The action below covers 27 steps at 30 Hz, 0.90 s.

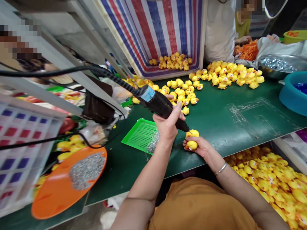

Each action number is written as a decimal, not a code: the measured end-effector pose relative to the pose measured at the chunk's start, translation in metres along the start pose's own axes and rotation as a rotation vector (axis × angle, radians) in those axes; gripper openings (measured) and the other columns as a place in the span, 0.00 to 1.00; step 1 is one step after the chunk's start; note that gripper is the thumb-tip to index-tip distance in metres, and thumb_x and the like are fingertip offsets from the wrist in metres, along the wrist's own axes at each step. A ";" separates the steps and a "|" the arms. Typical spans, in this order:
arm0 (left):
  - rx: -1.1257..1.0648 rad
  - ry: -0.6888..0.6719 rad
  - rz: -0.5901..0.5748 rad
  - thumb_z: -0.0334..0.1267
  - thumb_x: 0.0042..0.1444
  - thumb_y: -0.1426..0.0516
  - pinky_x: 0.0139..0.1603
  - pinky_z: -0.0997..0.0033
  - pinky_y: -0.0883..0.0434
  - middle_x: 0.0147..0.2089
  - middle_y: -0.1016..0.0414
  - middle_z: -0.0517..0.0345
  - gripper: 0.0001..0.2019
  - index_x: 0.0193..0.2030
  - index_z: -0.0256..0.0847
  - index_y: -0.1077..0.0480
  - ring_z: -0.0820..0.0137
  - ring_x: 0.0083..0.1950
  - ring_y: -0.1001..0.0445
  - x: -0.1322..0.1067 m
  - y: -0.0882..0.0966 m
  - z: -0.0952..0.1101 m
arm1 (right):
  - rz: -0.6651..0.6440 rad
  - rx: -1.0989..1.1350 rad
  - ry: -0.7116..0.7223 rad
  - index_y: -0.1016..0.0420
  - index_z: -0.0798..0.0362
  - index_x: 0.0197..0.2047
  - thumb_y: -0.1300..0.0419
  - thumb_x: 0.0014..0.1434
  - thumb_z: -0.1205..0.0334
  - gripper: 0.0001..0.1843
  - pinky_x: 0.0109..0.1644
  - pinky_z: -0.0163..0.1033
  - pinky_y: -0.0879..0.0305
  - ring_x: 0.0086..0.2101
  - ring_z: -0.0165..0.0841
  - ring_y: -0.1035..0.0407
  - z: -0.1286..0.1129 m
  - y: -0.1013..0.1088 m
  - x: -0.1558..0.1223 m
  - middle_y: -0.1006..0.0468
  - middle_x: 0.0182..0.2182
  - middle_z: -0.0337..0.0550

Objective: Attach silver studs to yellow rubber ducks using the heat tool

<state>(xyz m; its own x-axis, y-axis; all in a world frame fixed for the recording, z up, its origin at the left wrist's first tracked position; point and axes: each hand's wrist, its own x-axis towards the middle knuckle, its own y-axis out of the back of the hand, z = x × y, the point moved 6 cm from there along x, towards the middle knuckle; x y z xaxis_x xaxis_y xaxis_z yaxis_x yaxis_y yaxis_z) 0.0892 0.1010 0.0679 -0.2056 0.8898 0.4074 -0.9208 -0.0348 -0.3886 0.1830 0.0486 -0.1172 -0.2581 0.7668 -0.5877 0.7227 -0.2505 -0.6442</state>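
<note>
1. The left hand (pixel 166 126) is wrapped around the black body of an electric screwdriver (pixel 161 103), its thumb lying along the top.
2. The right hand (pixel 202 145) pinches a yellow toy duck (pixel 192 145) between thumb and fingers, just above the near edge of the green tabletop (pixel 216 116). A silver bracelet (pixel 221 168) circles that wrist.
3. The screwdriver slants down from upper left, its tip at the upper part of the duck; whether the two touch is too small to tell. A black cable (pixel 48 73) runs from its back end off to the left.
4. Just beside the left forearm lies a green tray (pixel 135 131), with small silver pieces (pixel 153 142) heaped at its near right side.
5. Farther left, an orange plate (pixel 51 199) carries a bigger heap of similar silver bits (pixel 86 171).
6. Beyond the hands, loose ducks (pixel 183 91) are scattered on the tabletop, near a striped lining (pixel 153 27) with more ducks inside it.
7. To their right sit a larger duck pile (pixel 233 75), a metal bowl (pixel 267 72) of shiny pieces and a blue basin (pixel 292 97).
8. Below the tabletop's edge, at lower right, many more ducks (pixel 275 179) fill a bin.
9. Part of another person (pixel 243 27) shows at the back, near some orange strips (pixel 247 51).
</note>
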 end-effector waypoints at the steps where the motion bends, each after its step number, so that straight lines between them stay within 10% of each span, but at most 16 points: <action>1: 0.004 0.001 -0.002 0.45 0.47 0.31 0.21 0.74 0.34 0.16 0.37 0.71 0.16 0.37 0.40 0.29 0.77 0.16 0.34 -0.002 0.000 -0.002 | 0.003 0.006 -0.002 0.27 0.57 0.31 0.30 0.45 0.73 0.11 0.27 0.36 0.24 0.25 0.33 0.24 0.000 0.001 0.000 0.20 0.24 0.46; 27: 0.067 -0.031 -0.051 0.44 0.51 0.33 0.19 0.76 0.32 0.18 0.33 0.70 0.14 0.35 0.40 0.31 0.78 0.15 0.34 -0.027 -0.005 0.001 | -0.154 -0.170 0.065 0.25 0.59 0.30 0.31 0.38 0.64 0.14 0.26 0.38 0.25 0.24 0.34 0.26 -0.005 -0.027 -0.018 0.22 0.21 0.44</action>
<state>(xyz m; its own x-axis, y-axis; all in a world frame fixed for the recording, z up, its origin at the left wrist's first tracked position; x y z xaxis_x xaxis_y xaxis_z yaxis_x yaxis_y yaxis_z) 0.0986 0.0769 0.0601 -0.1668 0.8767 0.4512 -0.9501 -0.0206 -0.3112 0.1712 0.0448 -0.0865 -0.3356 0.8260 -0.4529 0.7771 -0.0290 -0.6288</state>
